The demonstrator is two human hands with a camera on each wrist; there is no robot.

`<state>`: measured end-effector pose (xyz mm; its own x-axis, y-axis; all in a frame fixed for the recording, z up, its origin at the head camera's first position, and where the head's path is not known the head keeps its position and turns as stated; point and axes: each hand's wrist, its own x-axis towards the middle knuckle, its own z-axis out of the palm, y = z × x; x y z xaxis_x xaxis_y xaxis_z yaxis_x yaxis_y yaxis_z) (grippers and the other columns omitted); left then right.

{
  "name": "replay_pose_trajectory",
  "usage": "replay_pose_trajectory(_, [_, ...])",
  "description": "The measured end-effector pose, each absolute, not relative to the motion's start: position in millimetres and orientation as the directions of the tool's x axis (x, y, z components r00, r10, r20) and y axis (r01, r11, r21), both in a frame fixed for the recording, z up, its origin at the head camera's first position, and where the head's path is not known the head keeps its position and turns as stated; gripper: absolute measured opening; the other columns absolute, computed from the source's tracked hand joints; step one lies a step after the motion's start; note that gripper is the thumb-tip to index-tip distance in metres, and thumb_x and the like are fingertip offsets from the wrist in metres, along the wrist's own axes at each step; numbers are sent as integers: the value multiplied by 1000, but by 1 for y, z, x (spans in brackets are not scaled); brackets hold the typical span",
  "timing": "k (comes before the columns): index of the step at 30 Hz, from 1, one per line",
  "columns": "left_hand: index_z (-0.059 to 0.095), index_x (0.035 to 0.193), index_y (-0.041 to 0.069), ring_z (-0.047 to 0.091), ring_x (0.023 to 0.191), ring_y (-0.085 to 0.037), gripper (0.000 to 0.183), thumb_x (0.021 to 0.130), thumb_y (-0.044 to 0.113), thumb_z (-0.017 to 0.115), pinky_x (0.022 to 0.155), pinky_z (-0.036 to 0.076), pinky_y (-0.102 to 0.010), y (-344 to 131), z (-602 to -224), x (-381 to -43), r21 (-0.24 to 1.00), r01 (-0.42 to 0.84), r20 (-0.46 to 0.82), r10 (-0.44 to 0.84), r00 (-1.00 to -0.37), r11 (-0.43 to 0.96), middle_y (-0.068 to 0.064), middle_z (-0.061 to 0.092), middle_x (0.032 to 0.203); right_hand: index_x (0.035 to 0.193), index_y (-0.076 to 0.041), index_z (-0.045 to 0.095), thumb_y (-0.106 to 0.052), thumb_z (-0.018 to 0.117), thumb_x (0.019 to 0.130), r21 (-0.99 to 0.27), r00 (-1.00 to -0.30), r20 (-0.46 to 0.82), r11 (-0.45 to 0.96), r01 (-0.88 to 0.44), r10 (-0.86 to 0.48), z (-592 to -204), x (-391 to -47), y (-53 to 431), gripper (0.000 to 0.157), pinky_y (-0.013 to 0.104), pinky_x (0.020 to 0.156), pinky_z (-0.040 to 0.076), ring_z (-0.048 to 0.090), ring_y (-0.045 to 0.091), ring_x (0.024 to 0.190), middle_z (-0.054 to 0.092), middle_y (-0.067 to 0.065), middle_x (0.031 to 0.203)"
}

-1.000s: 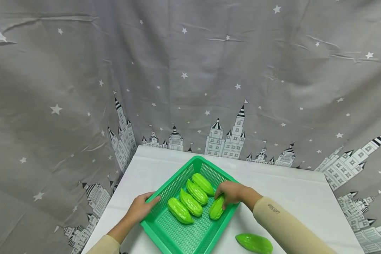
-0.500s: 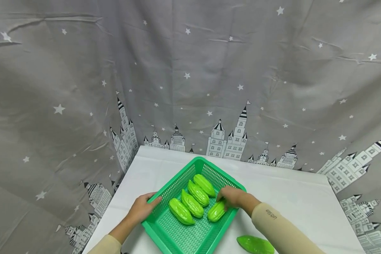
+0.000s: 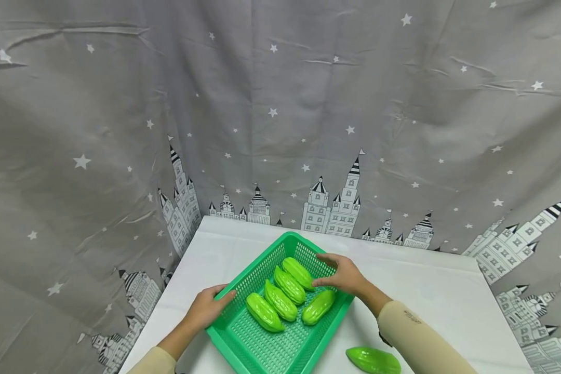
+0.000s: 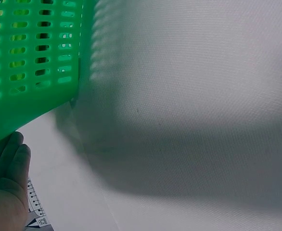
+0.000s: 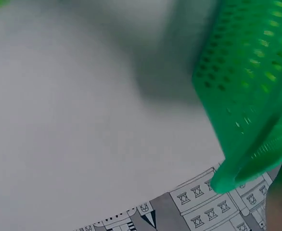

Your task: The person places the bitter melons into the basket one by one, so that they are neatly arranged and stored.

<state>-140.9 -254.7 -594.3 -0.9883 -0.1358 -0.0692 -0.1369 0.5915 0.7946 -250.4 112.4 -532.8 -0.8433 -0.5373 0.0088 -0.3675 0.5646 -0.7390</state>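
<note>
A green plastic basket [image 3: 243, 358] with perforated walls stands turned at an angle on the white table. My left hand [image 3: 206, 307] grips its left rim, thumb over the edge and fingers outside; in the left wrist view those fingers lie against the outer wall. Several glossy, bumpy green bitter melons lie inside, four in a slanting row, such as the front one [image 3: 264, 312]. Apart from that row, one more bitter melon [image 3: 318, 307] lies near the right wall. Just above it my right hand [image 3: 343, 275] is spread, holding nothing, thumb and fingers apart over the basket's right rim.
Another green bitter melon [image 3: 373, 359] lies on the white table [image 3: 425, 291] to the right of the basket, below the right forearm. A grey curtain [image 3: 280, 114] printed with stars and castles hangs behind and beside the table.
My right hand has let go of the bitter melon by the right wall and risen a little, its fingers spreading. That melon now lies on the basket floor. My left hand stays on the rim.
</note>
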Motion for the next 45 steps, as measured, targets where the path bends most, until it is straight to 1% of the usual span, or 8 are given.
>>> replay_pose_trajectory(4, [64,130,-3,66,107,-32,57,98,44,64,87,53,-51,-255,-595,-142,792,-138,-74,-131,-989,594,-18,68,122,144,2,51,-22,90,78,-850,-884,70,437,-295,-462,-529,-251,114,80,46,110,38,47,37,135,53,17,145])
replay_pose_trajectory(11, [63,131,-3,66,107,-33,60,98,47,63,85,54,-51,-255,-596,-143,785,-137,-79,-122,-989,604,-18,68,123,141,3,53,-26,90,78,-860,-882,58,425,-283,-469,-528,-247,119,78,48,110,37,47,38,135,54,17,144])
replay_pose_trajectory(18, [62,132,-3,65,108,-34,59,98,46,63,86,53,-52,-256,-596,-143,777,-136,-79,-120,-990,615,-19,67,124,141,3,54,-18,88,80,-861,-897,91,418,-289,-433,-519,-238,138,73,48,108,39,48,41,133,54,20,143])
replay_pose_trajectory(23, [63,132,-3,67,101,-27,56,99,42,64,80,55,-46,-254,-596,-142,789,-143,-82,-127,-988,598,-18,68,121,142,-2,55,-23,89,79,-859,-916,118,424,-288,-383,-524,-236,164,74,48,108,39,48,40,134,55,18,143])
replay_pose_trajectory(28, [62,132,-4,68,95,-23,58,99,43,63,76,56,-42,-254,-595,-143,793,-141,-84,-123,-989,593,-18,69,120,142,0,54,-22,88,80,-857,-934,140,433,-281,-328,-530,-227,194,74,48,108,39,48,40,134,55,19,143])
replay_pose_trajectory(34, [62,132,-5,66,89,-18,59,99,43,64,70,54,-35,-256,-594,-142,797,-155,-97,-129,-987,584,-18,69,119,142,1,54,-22,89,79,-869,-959,115,442,-223,-257,-534,-215,228,75,46,107,40,48,39,135,54,20,143])
replay_pose_trajectory(41, [61,132,-5,67,98,-26,61,99,46,62,75,54,-42,-257,-595,-143,782,-146,-88,-125,-988,606,-20,67,122,142,2,53,-29,88,80,-841,-972,68,511,-177,-224,-541,-196,268,77,43,106,42,49,40,133,55,20,142])
replay_pose_trajectory(45, [62,132,-5,67,100,-27,61,98,46,63,77,55,-43,-256,-593,-144,784,-146,-92,-119,-989,603,-20,68,122,142,2,52,-29,86,82,-845,-988,44,522,-117,-150,-546,-179,297,76,32,102,45,50,38,133,54,20,143])
